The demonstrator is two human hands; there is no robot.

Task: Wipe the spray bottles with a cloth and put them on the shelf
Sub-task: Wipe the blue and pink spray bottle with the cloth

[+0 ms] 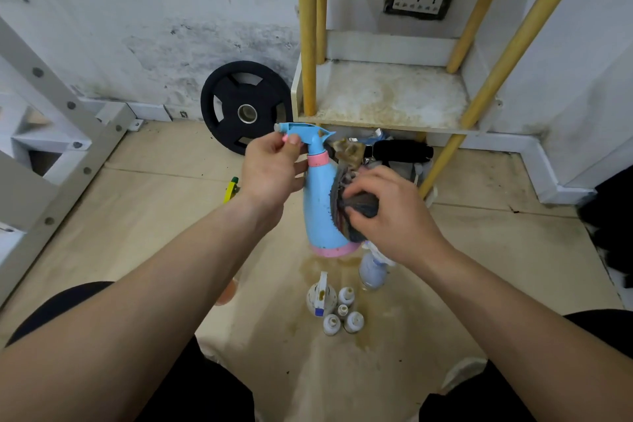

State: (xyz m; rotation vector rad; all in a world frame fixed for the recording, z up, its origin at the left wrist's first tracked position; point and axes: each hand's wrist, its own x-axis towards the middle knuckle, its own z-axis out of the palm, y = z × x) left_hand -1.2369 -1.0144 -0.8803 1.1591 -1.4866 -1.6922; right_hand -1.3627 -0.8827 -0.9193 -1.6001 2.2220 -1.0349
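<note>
Risk: the blue spray bottle [320, 212], held in the air by its trigger head alone, could slip under pressure from the cloth [344, 197] and drop onto the small bottles [337, 310] on the floor below. The left hand [270, 166], arm extended, had its grip clamped on that head. The right hand [388, 214] had its grip bunched round the cloth, against the bottle's right side, near the shelf [387, 96].

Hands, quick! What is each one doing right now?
Left hand: closed, gripping the blue spray bottle by its trigger head.
Right hand: closed, holding the dark cloth against the bottle.
</note>
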